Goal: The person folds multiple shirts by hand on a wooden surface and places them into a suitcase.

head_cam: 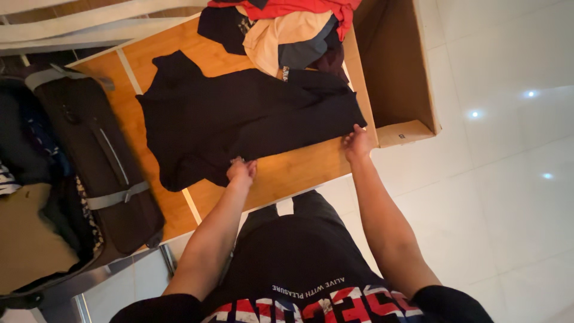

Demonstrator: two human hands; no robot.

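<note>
Lying flat across the wooden tabletop, 1 black garment is held at its near hem, left hand pinching cloth with curled fingers, right hand pressing the corner, beside a clothes pile and open suitcase.

A plain black cloth garment is seen on an orange-brown wooden tabletop crossed by pale stripes. Red, cream and dark clothes are heaped in a pile, and a black fabric suitcase is banded with grey straps.
</note>
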